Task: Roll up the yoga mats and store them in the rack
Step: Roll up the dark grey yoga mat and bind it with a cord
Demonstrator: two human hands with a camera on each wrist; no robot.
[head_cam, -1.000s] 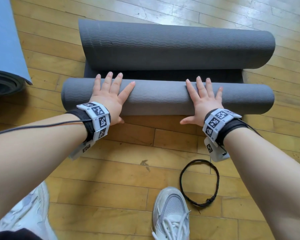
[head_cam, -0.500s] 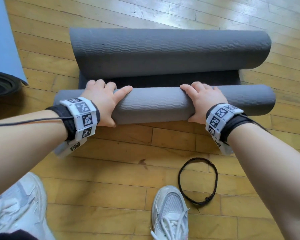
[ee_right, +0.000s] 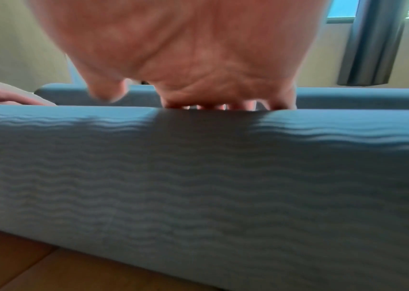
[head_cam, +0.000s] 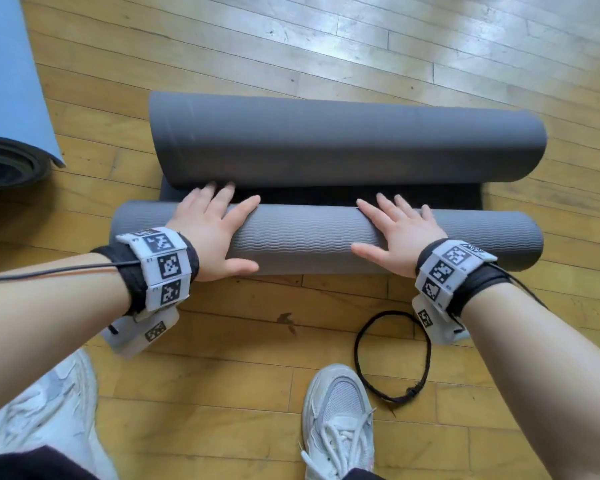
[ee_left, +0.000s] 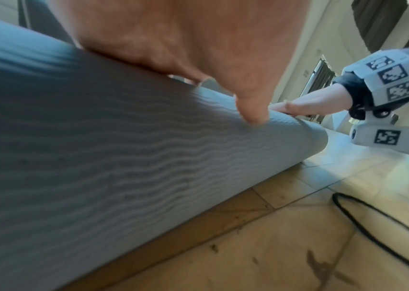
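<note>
1. The gray yoga mat (head_cam: pixel 326 188) is lying on the wood floor (head_cam: pixel 222 358), rolled from both ends w/ a flat strip between.
2. The left hand (head_cam: pixel 212 233) is pressing flat on the near roll (head_cam: pixel 302 242), fingers straight & spread.
3. The right hand (head_cam: pixel 400 237) is doing the same, further right.
4. A black cord loop (head_cam: pixel 392 355) is lying by a white shoe (head_cam: pixel 340 420).
5. A blue mat (head_cam: pixel 7 81) is sitting far left.
</note>
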